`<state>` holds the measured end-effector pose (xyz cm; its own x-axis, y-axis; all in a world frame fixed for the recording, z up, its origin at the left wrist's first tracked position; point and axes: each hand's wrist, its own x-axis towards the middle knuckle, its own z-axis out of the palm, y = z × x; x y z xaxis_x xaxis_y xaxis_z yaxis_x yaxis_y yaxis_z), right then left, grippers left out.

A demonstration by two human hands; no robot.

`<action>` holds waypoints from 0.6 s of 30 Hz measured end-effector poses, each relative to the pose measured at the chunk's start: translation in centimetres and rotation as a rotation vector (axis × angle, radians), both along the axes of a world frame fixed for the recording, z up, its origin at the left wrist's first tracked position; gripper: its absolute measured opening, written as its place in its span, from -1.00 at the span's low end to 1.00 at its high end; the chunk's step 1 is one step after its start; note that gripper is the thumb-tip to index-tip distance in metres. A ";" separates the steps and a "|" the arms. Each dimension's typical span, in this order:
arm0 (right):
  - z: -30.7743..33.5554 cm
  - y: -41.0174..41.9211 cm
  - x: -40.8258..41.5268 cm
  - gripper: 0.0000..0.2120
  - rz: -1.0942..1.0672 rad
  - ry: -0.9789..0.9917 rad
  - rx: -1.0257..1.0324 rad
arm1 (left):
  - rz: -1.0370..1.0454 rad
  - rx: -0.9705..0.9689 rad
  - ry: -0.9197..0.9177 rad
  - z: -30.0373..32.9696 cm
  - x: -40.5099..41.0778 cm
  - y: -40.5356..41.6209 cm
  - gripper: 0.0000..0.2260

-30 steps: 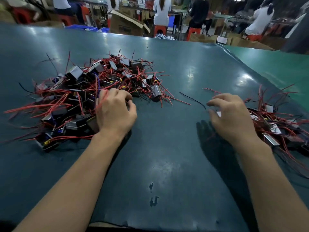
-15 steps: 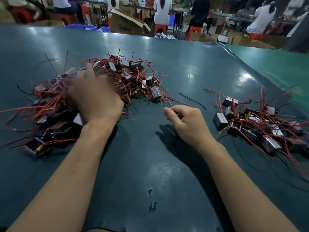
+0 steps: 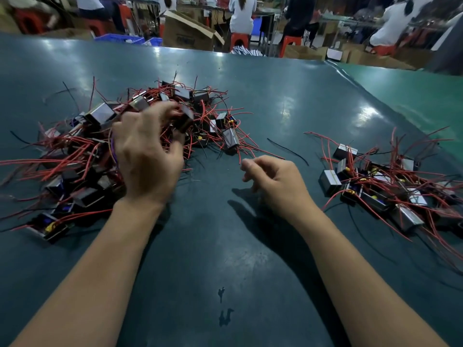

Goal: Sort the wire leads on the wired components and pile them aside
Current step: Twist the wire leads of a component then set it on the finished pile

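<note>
L hand [image 3: 147, 156] gripped a component [image 3: 185, 118] atop the unsorted pile [image 3: 82, 156] on counter [image 3: 288, 101], R hand [image 3: 275, 184] loosely curled, empty, nr sorted pile [image 3: 390, 186]; risk: tangled red leads could drag neighbours along w/ lift.

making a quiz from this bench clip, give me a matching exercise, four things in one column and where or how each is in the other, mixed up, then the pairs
Things:
1. left hand
2. right hand
3. smaller pile of wired components
4. loose black wire

Places or states:
A. lies alone on the table between the two piles
B. fingers loosely curled, holding nothing, over bare table
C. at the right side of the table
D. fingers gripping a component in the larger pile

Pairs: 1-D, 2-B, 3-C, 4-A
</note>
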<state>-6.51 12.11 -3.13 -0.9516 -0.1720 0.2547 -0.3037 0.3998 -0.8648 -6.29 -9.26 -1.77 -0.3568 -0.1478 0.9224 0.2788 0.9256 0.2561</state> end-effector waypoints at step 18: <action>1.8 1.4 0.0 -0.88 0.096 -0.394 -0.414 | 0.084 -0.049 -0.518 -0.7 0.1 1.4 -0.75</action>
<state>-6.46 13.53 -1.31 -0.9733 -0.2236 -0.0514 0.0549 -0.0097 -0.9984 -6.17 -7.88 -2.50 -0.7565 -0.1567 0.6350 0.0512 0.9537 0.2963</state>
